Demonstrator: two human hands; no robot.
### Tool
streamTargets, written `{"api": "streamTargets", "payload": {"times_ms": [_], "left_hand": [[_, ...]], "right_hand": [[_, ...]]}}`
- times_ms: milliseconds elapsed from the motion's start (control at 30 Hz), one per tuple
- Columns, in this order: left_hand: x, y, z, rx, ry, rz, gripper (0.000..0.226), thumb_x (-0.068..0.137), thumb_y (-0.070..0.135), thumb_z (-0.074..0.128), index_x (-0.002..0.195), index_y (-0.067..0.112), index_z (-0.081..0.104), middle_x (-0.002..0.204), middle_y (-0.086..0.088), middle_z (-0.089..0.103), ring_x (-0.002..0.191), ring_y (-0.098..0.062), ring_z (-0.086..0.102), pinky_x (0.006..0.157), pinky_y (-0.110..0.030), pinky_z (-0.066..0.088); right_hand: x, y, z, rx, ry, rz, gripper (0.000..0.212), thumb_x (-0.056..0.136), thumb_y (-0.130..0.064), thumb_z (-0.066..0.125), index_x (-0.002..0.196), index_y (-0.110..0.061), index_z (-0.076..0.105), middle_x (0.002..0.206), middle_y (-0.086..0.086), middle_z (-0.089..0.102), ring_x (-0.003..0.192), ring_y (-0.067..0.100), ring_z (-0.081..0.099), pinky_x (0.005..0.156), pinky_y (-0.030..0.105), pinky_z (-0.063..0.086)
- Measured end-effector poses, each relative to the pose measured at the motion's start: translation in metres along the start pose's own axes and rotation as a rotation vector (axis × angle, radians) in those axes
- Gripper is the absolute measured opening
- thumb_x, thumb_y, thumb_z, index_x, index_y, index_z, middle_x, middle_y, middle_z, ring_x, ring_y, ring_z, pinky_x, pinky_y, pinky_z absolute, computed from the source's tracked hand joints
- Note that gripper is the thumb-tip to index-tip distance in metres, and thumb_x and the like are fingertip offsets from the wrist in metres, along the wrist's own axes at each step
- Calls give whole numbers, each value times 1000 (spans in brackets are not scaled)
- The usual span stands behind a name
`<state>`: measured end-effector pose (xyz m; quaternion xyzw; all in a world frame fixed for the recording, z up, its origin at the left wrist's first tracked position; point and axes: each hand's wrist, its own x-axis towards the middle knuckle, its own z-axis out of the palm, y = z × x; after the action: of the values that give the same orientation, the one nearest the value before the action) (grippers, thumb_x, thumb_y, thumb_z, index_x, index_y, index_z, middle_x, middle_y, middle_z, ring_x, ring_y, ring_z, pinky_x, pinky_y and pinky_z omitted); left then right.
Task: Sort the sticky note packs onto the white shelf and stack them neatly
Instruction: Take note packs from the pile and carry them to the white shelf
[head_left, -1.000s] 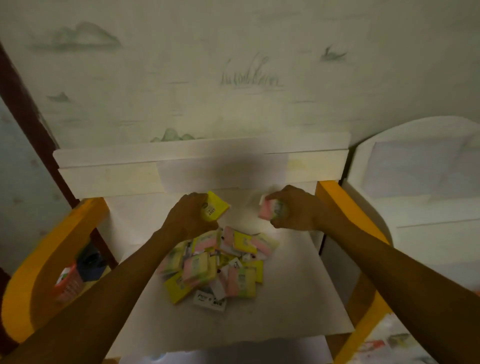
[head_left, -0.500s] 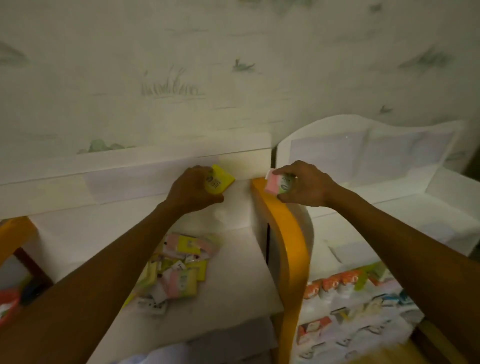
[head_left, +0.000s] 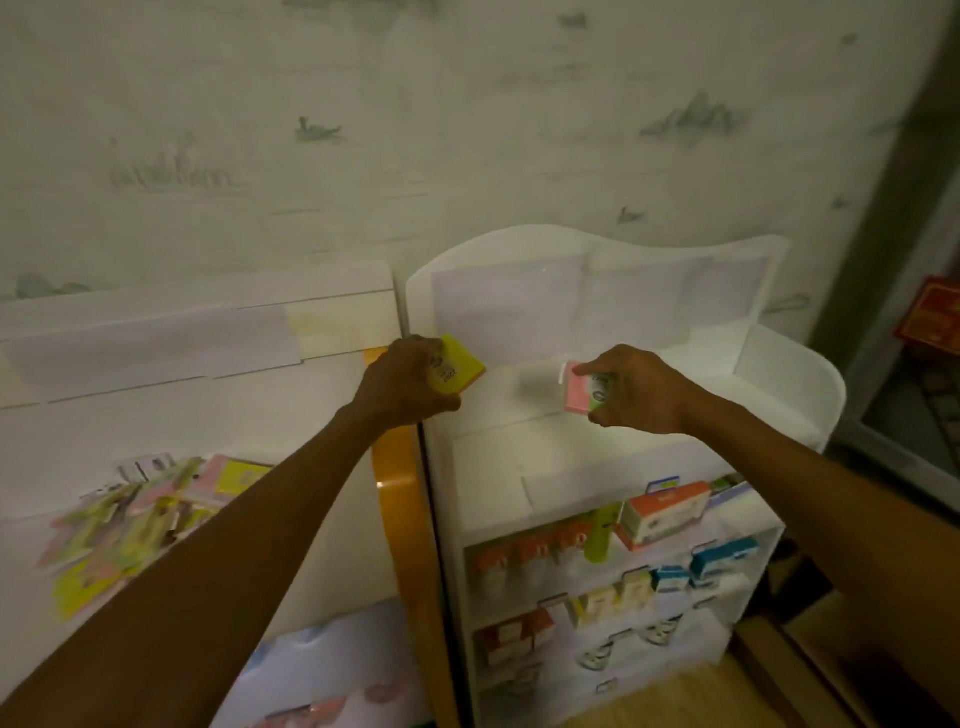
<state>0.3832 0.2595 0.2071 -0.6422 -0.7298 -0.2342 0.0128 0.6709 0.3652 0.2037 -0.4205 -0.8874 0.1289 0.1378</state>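
Glossy white shelf (head_left: 789, 374); glossy orange side panel (head_left: 397, 467).

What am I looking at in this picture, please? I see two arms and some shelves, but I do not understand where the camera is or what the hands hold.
No machine here: a person wears a camera on the head, looking forward and down, so both arms are theirs. The left hand grips a yellow sticky note pack; the right hand pinches a pink pack. Both are over the top level of the white shelf, which looks bare. On the left, a loose pile of packs lies on another white surface. Lower shelves hold small boxes.
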Motion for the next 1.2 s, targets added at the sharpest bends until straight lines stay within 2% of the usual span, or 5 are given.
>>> {"api": "streamTargets", "payload": {"times_ms": [133,233,533,933,1200], "left_hand": [[14,29,31,12,-30,-28,85,68,39,80,139,14,42,139,-8,47,125,-27,44,95,-38,41],[31,40,60,14,-99,-22,83,70,39,80,139,14,41,140,-8,44,126,-27,42,97,-39,40],[109,50,165,-71,-272,-10,72,65,24,80,129,9,52,130,-11,51,119,-30,48,94,-34,43],[167,35,255,-54,-430,-142,91,70,22,80,146,12,31,147,-9,35,133,-23,37,104,-27,31],[180,30,291,50,-563,-175,88,71,22,80,144,10,33,145,-9,37,131,-24,35,105,-29,34]], "right_hand": [[-6,50,-5,4,-4,23,69,71,-28,82,134,-23,55,123,5,52,106,22,53,90,34,47],[0,85,-7,-5,-17,50,69,72,-29,81,135,-24,53,125,5,51,109,22,51,92,36,47],[54,173,6,7,-34,103,69,74,-27,80,136,-24,50,130,3,48,114,22,49,94,32,46],[144,223,53,55,-156,48,74,72,-33,81,136,-25,45,135,0,45,117,22,50,95,30,48],[176,254,82,52,-231,-58,72,73,-39,79,135,-28,45,138,1,44,122,23,47,96,33,44]]}}
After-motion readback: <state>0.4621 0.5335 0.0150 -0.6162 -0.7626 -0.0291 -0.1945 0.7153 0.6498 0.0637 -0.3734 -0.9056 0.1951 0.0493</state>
